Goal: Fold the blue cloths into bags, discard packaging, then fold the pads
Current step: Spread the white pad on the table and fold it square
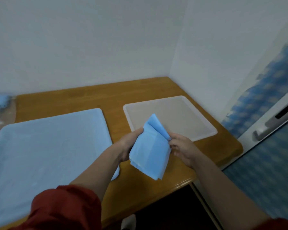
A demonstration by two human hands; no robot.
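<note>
Hands first: I count two, both busy with a single folded blue cloth [150,151]. The left hand [128,143] grips its left edge and the right hand [181,146] pinches the raised fold at its upper right. The cloth hangs in the air above the front of the table [93,97], tilted, with its lower corner pointing down toward the table edge.

Below and to the left I see one large light-blue pad [48,146] lying flat; my left forearm crosses its near right corner. To the right sits one white tray [181,117], and the cloth's raised tip hides part of its near rim. At the far left edge there is one clear bag [0,110] with something blue inside, too blurred to count. One red sleeve [65,208] fills the bottom left. A door handle [263,128] shows on the right.
</note>
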